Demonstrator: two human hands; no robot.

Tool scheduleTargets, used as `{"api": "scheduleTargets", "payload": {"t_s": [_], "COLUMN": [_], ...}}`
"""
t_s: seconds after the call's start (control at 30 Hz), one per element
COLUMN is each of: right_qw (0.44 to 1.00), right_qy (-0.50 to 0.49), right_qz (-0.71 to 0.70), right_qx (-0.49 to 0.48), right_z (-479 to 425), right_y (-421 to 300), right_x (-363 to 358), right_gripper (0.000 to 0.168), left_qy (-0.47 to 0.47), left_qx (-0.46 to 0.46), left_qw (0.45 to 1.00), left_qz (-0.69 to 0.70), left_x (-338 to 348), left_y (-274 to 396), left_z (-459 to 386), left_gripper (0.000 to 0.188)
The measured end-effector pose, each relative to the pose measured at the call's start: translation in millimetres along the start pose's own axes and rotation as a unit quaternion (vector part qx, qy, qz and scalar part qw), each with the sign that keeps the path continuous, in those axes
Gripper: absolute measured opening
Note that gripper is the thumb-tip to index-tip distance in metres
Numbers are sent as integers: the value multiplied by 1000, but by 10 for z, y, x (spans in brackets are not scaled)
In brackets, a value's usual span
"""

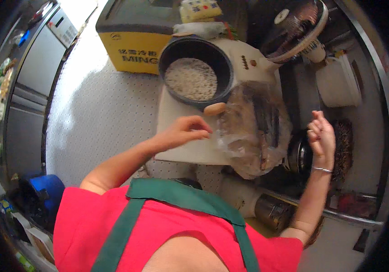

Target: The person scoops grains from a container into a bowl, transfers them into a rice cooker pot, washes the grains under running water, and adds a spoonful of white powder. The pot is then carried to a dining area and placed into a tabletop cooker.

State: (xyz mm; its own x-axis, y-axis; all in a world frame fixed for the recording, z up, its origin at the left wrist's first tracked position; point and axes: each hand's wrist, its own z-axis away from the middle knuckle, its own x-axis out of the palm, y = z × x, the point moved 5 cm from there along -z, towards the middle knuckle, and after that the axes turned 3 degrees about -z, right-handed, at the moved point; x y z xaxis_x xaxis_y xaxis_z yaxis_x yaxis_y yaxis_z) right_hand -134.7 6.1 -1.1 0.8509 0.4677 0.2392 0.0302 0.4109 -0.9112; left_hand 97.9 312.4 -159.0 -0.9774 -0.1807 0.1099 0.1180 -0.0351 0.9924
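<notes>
My left hand (192, 128) hovers over the near part of a white tabletop (189, 142), its thumb and fingers apart and nothing visible between them. Just beyond it stands a dark round pot (223, 73) with tan handles (214, 108). Pale, grainy food (191, 80) covers the bottom of the pot. Right of my left hand sits a crumpled clear plastic bag (254, 132) with dark, long things inside. Out to the right, my right hand (320, 132) is raised with fingertips drawn together. Whether it pinches something thin cannot be made out.
A yellow chest freezer (129, 51) stands beyond the pot. Behind the table is what looks like a white electric fan (296, 30). A white tub (338, 83) and a dark round vessel (299, 156) sit at right. Metal cabinets (38, 57) line the left.
</notes>
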Motion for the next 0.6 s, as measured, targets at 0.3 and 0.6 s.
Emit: {"api": "scheduleTargets", "payload": {"t_s": [0.3, 0.6], "right_qw": [876, 899], "right_qy": [-172, -99], "right_qz": [-421, -406], "right_qx": [163, 129], "right_z": [27, -29], "right_y": [2232, 2378], "right_x": [1906, 2639], "right_gripper": [19, 19], "left_qy": [236, 179], "left_qx": [-172, -212], "left_qw": [957, 957], "left_qz": [0, 81], "left_x": [-1850, -2170], "left_y": [-290, -396], "left_z": [2132, 896], "left_gripper": [52, 89]}}
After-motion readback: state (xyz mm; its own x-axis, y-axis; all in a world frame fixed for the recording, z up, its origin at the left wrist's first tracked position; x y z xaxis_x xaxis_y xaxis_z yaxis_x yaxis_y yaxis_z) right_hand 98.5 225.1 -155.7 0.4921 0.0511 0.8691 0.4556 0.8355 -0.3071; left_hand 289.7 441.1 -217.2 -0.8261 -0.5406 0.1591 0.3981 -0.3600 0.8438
